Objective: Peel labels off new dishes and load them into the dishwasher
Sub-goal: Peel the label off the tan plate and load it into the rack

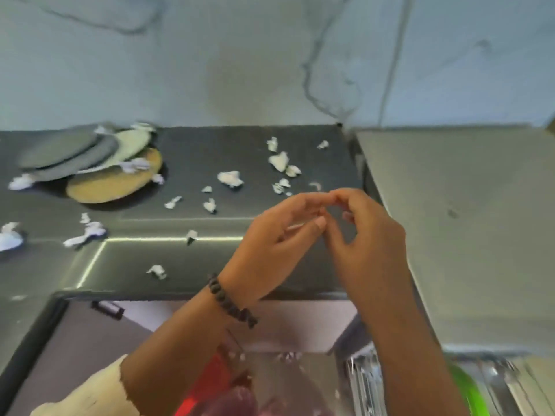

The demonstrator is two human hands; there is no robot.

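Observation:
My left hand [279, 235], with a dark bead bracelet on its wrist, and my right hand [369, 244] meet fingertip to fingertip above the dark countertop [180, 259]. A thin pale label scrap [295, 226] shows between my left thumb and fingers. My right fingers curl in and pinch at the same spot; whether they grip the scrap is hidden. A fanned stack of plates [90, 163], grey, pale and tan, lies at the counter's back left, apart from both hands. No dish is in either hand.
Several crumpled white label scraps [230, 178] litter the counter. A lighter grey surface [468, 220] adjoins on the right. Below the counter edge is the open dishwasher, with a wire rack [363, 385], something green [471, 391] and something red [207, 382], all blurred.

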